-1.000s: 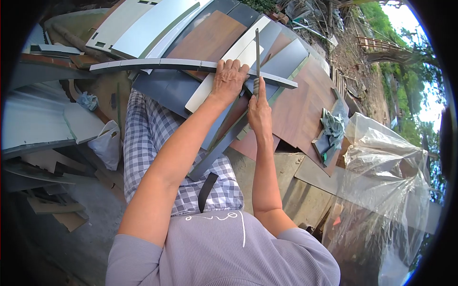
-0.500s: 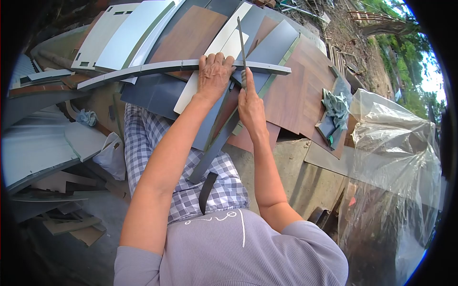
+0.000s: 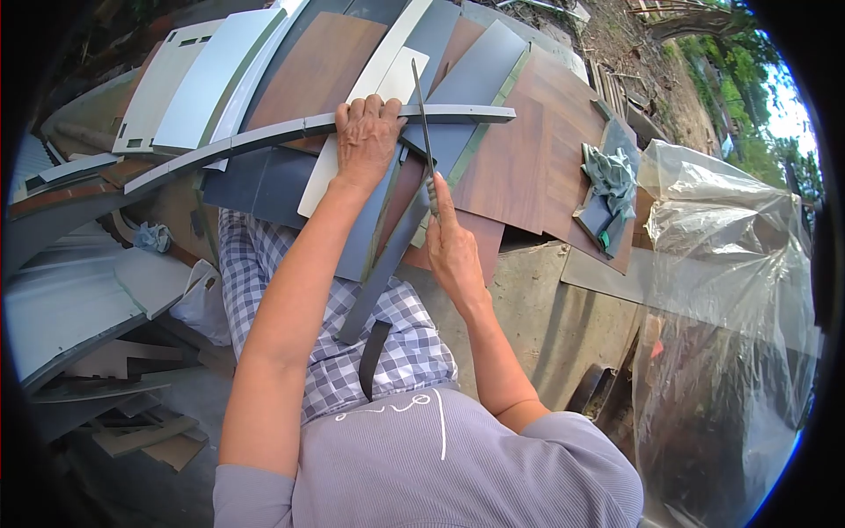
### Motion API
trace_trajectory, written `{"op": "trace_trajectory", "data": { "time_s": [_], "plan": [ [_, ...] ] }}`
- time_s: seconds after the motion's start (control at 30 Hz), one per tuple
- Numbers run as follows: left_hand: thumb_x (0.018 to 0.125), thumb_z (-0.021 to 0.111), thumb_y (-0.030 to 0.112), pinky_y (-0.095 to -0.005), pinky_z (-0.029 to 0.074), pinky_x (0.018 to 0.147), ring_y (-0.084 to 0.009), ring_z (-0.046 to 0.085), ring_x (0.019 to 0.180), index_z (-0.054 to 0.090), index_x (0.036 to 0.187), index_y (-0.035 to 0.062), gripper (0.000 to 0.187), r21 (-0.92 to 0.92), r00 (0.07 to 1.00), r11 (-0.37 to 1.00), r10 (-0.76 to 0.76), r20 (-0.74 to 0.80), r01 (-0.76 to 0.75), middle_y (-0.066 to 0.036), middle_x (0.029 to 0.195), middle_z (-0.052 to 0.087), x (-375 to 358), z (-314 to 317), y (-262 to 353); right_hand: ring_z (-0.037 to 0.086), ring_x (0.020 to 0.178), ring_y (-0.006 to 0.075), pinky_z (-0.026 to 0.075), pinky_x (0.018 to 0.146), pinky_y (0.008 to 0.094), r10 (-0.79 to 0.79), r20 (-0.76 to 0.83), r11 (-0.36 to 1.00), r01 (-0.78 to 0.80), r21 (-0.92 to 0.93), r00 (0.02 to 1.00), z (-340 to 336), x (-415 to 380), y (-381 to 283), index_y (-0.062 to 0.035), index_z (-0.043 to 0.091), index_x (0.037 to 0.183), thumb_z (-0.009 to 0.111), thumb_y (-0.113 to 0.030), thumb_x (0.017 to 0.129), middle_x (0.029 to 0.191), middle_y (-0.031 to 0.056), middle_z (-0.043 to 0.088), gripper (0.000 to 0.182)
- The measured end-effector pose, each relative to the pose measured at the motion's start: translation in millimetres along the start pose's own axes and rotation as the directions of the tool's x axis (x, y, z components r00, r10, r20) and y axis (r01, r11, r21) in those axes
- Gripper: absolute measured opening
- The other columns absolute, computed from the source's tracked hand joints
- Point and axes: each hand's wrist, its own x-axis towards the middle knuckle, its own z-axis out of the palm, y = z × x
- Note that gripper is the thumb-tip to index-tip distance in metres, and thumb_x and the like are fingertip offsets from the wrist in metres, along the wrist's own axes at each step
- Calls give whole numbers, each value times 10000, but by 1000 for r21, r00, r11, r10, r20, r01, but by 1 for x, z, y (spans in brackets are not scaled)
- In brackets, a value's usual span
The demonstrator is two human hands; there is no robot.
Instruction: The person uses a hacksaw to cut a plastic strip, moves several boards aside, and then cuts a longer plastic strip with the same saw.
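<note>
A long pale grey strip [image 3: 264,136] with several cross marks lies across the stacked boards. My left hand [image 3: 368,145] is closed over it, fingers curled across its far edge. In my right hand [image 3: 456,246] is the handle of a thin-bladed saw [image 3: 422,114], with the index finger along the handle. The narrow blade points away from me and crosses the strip just right of my left hand. Whether the blade has cut into the strip cannot be made out. Beneath lie a cream board [image 3: 319,180] and a dark narrow board [image 3: 374,295] reaching to my lap.
Brown wood-grain panels [image 3: 515,167] spread to the right, with a greenish cloth glove [image 3: 609,180] on them. Clear plastic sheeting [image 3: 722,264] hangs at far right. Offcuts [image 3: 145,436], a white bag [image 3: 202,304] and a metal sheet [image 3: 66,273] are at left.
My right hand has drawn the saw back toward my body, so less blade extends beyond the strip. My left hand stays on the strip. The whole view has shifted slightly.
</note>
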Motion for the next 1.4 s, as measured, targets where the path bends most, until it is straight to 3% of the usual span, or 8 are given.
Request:
{"op": "trace_trajectory", "data": {
  "time_s": [0.27,0.47,0.67,0.9,0.97,1.03,1.17,1.4],
  "plan": [
    [854,648,271,-397,352,867,-223,522,918,574,989,143,201,9,999,999,31,-41,-30,-45,918,551,0,-1,-1,618,793,500,444,736,575,-117,-138,993,118,-3,983,9,86,-17,-165,231,1505,425,-110,940,790,310,633,600],
    [858,655,244,-394,339,890,-229,529,968,597,1078,144,248,8,999,1000,-16,41,15,-40,958,564,0,-3,1,621,735,479,452,690,559,3,-34,1000,-4,-29,999,6,41,-14,-158,206,1512,430,-99,939,769,292,630,618],
    [869,643,248,-391,339,889,-226,526,964,599,1082,146,240,13,999,1000,-6,38,5,-39,958,563,-1,-1,0,629,684,439,460,653,536,-34,-23,999,33,-15,999,7,4,3,-215,171,1526,458,-86,937,737,267,626,668],
    [875,629,249,-394,348,868,-232,529,934,587,1033,142,195,63,998,997,-51,-21,52,-47,937,560,3,-1,-9,629,724,466,471,684,547,16,14,999,-16,-37,1000,1,35,-13,-228,184,1522,440,-98,937,775,289,634,652],
    [870,630,249,-393,354,854,-230,533,913,579,983,139,166,55,998,998,-12,-60,15,-50,917,559,2,-2,-11,625,771,496,469,734,566,-68,-34,998,67,-17,997,8,56,-12,-216,211,1514,427,-109,935,806,315,636,627],
    [876,627,241,-401,344,884,-236,524,952,594,1078,147,225,46,1000,999,-11,14,10,-45,960,561,-1,-4,-12,615,766,493,453,737,563,-99,-65,995,98,-17,993,12,81,-18,-197,207,1516,424,-104,937,797,309,630,626],
    [872,628,243,-402,344,884,-234,523,948,594,1073,147,226,50,1000,998,-28,7,28,-44,954,560,0,-4,-10,603,754,491,436,734,562,-142,-119,990,142,-6,983,15,90,-19,-174,202,1517,424,-96,940,785,304,624,623],
    [871,631,254,-401,343,881,-230,523,940,597,1062,148,220,41,1000,999,-10,2,10,-40,935,553,0,-4,-11,625,742,481,476,710,545,32,47,997,-29,-65,998,4,10,-9,-175,204,1513,432,-115,944,771,311,631,615]
  ]
}}
